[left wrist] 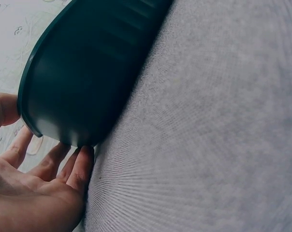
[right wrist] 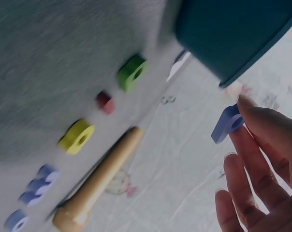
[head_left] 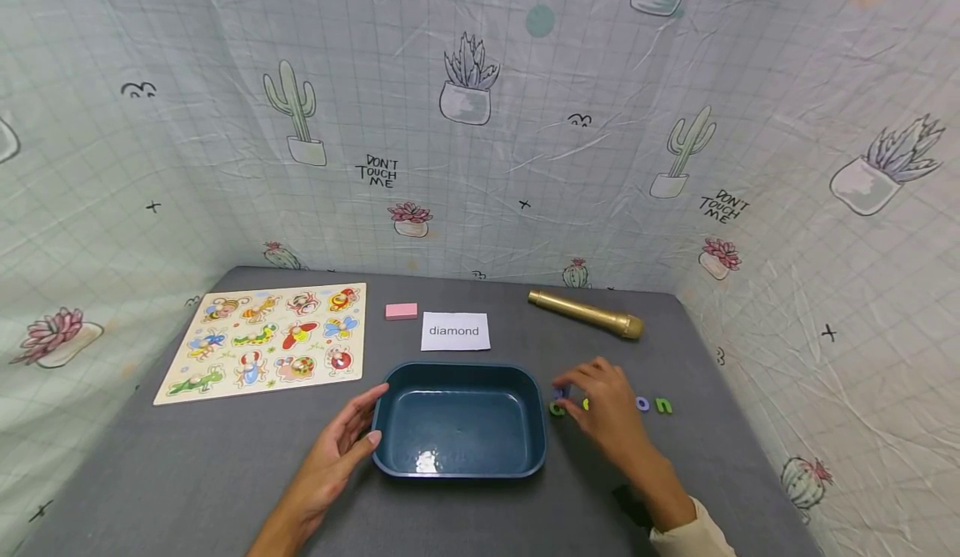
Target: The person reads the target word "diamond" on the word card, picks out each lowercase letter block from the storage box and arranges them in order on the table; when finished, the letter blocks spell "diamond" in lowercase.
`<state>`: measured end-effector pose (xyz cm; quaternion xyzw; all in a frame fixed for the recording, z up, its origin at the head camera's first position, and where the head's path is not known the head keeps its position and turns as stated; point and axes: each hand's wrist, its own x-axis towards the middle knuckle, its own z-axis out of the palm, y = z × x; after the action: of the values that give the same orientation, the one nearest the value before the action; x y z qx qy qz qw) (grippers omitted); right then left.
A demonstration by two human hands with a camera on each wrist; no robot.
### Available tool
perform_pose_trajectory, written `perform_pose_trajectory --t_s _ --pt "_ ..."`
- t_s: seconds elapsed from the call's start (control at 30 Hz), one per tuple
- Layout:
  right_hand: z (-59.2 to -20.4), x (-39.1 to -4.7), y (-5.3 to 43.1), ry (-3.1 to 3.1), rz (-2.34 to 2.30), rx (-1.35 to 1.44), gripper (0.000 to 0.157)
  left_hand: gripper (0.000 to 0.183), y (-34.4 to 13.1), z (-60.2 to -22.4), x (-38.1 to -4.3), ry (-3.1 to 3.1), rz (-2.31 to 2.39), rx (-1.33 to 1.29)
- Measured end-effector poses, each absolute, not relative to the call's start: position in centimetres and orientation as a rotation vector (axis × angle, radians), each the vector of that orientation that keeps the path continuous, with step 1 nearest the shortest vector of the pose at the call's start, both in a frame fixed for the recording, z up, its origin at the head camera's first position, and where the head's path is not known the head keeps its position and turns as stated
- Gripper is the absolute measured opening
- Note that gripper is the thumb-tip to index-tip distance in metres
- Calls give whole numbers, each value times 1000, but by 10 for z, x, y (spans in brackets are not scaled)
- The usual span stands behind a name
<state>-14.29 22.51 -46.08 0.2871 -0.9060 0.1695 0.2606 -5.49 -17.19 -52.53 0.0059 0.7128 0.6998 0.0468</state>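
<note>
A dark teal tray (head_left: 390,457) sits at the middle of the grey table, with nothing in it. My left hand (head_left: 371,415) rests against its left wall, thumb at the rim and straight fingers (left wrist: 80,166) at the base of the tray (left wrist: 78,72). Right of the tray, my right hand (head_left: 573,394) hovers over a row of small foam letters: a green one (head_left: 557,409), a blue one (head_left: 643,403) and a green "n" (head_left: 663,406). In the right wrist view, that hand (right wrist: 242,116) pinches a blue foam letter (right wrist: 226,124) off the table, near the tray's corner (right wrist: 233,34).
A white card reading "diamond" (head_left: 455,331) lies behind the tray, beside a pink eraser (head_left: 401,311). A gold cylinder (head_left: 585,313) lies at the back right. An insect puzzle board (head_left: 270,340) lies at the left. Green (right wrist: 132,72), red (right wrist: 106,102) and yellow (right wrist: 77,136) letters lie on the table.
</note>
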Motion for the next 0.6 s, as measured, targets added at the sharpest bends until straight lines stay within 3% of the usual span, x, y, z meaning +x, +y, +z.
perform_pose_trajectory --t_s 0.6 --pt "-479 -138 289 -2462 467 577 44 61 -174 -528 -55 2164 2149 70"
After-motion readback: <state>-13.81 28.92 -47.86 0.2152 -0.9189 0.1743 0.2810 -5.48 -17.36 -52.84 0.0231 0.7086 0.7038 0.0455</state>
